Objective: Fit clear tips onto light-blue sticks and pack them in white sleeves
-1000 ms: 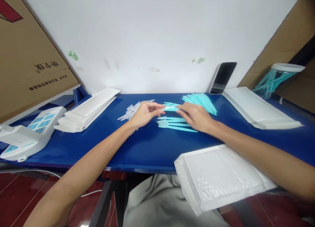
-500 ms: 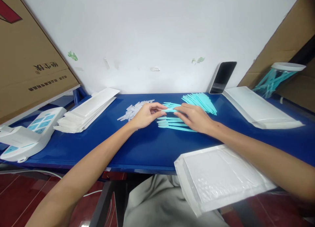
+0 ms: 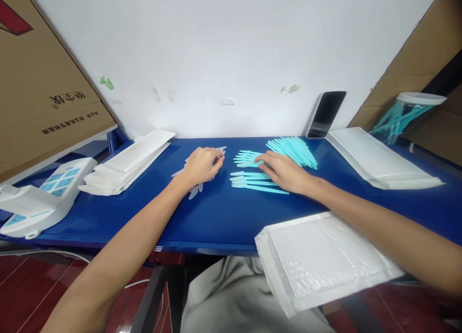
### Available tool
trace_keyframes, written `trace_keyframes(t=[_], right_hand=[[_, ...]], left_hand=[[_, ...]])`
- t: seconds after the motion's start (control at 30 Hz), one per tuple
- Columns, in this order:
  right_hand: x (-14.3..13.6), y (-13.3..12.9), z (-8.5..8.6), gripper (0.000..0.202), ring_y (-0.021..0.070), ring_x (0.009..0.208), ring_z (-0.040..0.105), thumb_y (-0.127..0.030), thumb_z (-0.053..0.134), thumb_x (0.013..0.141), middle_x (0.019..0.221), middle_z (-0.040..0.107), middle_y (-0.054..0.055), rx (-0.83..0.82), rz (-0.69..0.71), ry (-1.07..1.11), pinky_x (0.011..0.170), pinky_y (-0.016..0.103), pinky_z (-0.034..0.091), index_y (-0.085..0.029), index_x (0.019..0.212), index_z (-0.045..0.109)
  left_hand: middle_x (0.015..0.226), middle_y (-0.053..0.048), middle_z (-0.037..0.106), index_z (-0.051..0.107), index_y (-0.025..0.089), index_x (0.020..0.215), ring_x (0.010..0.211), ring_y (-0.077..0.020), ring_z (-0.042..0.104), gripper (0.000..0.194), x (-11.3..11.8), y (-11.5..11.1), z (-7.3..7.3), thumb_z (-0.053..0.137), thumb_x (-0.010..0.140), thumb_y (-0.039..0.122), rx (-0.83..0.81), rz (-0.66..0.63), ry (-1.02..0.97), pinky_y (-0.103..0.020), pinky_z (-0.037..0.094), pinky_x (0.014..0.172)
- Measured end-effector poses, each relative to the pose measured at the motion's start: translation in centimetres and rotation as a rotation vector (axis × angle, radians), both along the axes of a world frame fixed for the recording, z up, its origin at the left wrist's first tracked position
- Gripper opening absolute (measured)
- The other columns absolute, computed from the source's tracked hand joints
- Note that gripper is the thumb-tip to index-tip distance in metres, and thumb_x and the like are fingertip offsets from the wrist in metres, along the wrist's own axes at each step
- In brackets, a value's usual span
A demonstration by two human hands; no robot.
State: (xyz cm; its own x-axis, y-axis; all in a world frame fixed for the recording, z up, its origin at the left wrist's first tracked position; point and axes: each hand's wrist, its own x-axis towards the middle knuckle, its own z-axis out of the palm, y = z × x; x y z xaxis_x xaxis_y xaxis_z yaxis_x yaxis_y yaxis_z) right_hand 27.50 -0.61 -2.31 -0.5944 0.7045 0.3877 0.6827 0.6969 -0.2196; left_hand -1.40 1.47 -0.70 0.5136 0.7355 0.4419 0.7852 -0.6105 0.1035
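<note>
Over a loose pile of translucent, pale caps [image 3: 195, 191] my left hand [image 3: 202, 165] is bent down, its thumb and fingers close together; whatever lies between them is too small to make out. My right hand [image 3: 283, 170] has thumb and forefinger apart at the right ends of turquoise sticks. One group of these sticks [image 3: 247, 157] lies beyond its fingertips, and a nearer group [image 3: 252, 183] is in a row just below. A denser heap of turquoise sticks [image 3: 294, 150] lies behind my right hand.
A padded white envelope [image 3: 325, 258] overhangs the front edge below my right forearm. White envelopes [image 3: 126, 162] are stacked left, beside a white device [image 3: 54, 203]. At right are another envelope [image 3: 382, 157], a leaning phone [image 3: 327, 114] and a lidded jar [image 3: 421, 98].
My left hand has moved left, away from my right hand, to the pale caps. The stick that was between both hands now lies with the far group, and my right hand has stayed nearly in place.
</note>
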Motion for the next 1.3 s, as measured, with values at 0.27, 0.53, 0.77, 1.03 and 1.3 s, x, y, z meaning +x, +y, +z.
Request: trace_keyframes(t=[0.27, 0.53, 0.77, 1.03, 1.3], right_hand=[[-0.2, 0.1, -0.4, 0.035, 0.0287, 0.094, 0.058, -0.027, 0.038, 0.104, 0.098, 0.068, 0.012, 0.022, 0.007, -0.088, 0.082, 0.042, 0.047, -0.018, 0.118, 0.070], [-0.1, 0.2, -0.5, 0.039, 0.0275, 0.091, 0.057, -0.022, 0.040, 0.102, 0.101, 0.064, 0.012, 0.033, 0.033, -0.103, 0.078, 0.040, 0.047, -0.021, 0.125, 0.072], [0.2, 0.4, -0.5, 0.040, 0.0295, 0.098, 0.058, -0.025, 0.039, 0.103, 0.109, 0.064, 0.013, 0.084, -0.072, -0.064, 0.086, 0.044, 0.047, -0.019, 0.127, 0.070], [-0.2, 0.3, -0.1, 0.041, 0.0317, 0.100, 0.060, -0.023, 0.040, 0.100, 0.109, 0.070, 0.014, 0.030, -0.070, -0.156, 0.088, 0.045, 0.046, -0.012, 0.131, 0.066], [0.0, 0.5, -0.3, 0.040, 0.0302, 0.102, 0.061, -0.023, 0.041, 0.100, 0.111, 0.072, 0.013, 0.040, -0.045, -0.139, 0.091, 0.044, 0.045, -0.013, 0.127, 0.069]], left_hand=[[0.063, -0.006, 0.063, 0.057, 0.018, 0.060, 0.061, -0.0188, 0.055, 0.041, 0.4, 0.0, -0.2, 0.043, 0.097, 0.032, 0.033, 0.027, -0.007, -0.036, 0.031, 0.079], [0.051, 0.004, 0.031, 0.031, 0.020, 0.055, 0.052, -0.0110, 0.027, 0.046, 0.2, 0.3, -0.5, 0.045, 0.094, 0.038, -0.130, 0.111, -0.284, -0.030, 0.023, 0.059], [0.072, -0.003, 0.057, 0.060, 0.017, 0.068, 0.071, -0.0176, 0.049, 0.040, -0.3, 0.4, -0.3, 0.048, 0.095, 0.043, -0.069, 0.101, -0.244, -0.031, 0.037, 0.070], [0.116, -0.012, 0.070, 0.075, 0.016, 0.109, 0.110, -0.0297, 0.057, 0.040, -0.3, 0.3, -0.7, 0.047, 0.097, 0.042, -0.018, 0.020, 0.011, -0.045, 0.046, 0.098], [0.134, -0.012, 0.067, 0.074, 0.016, 0.115, 0.128, -0.0322, 0.055, 0.044, 0.6, 0.2, -1.2, 0.044, 0.099, 0.043, -0.054, -0.019, 0.129, -0.049, 0.041, 0.110]])
